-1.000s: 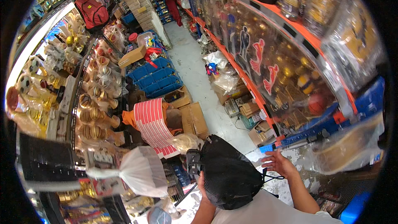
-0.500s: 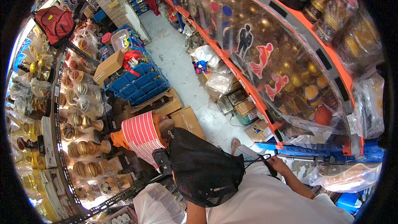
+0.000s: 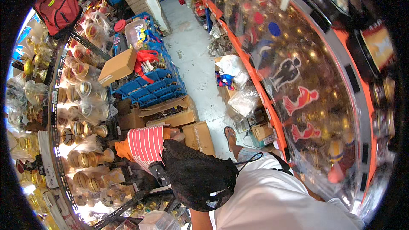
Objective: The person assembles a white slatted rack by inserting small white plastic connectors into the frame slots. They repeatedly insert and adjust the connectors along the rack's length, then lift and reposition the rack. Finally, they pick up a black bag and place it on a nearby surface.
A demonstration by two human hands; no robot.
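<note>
A black mesh drawstring bag [image 3: 198, 174] hangs in front of my body, its thin black cord loop standing out to the right. My left forearm [image 3: 200, 220] rises from the lower edge and goes behind the bag, which hides my left hand. Beside the bag on the left are a small black device [image 3: 159, 173] and a red-and-white striped sheet [image 3: 145, 145] over orange material [image 3: 122, 150]. Only a sliver of my right forearm [image 3: 315, 195] shows past my white shirt; the right hand is out of sight.
Shelves of wrapped trophies [image 3: 87, 159] line the left. Blue crates [image 3: 149, 83], a cardboard box [image 3: 118, 67] and open cartons [image 3: 200, 136] stand ahead. An orange-edged rack behind clear plastic [image 3: 272, 119] bounds the aisle floor [image 3: 191, 51] on the right.
The view has shifted, so the aisle sits farther right and lower. My right hand, seen earlier at the bag's cord, is now out of sight. The bag appears slightly farther left.
</note>
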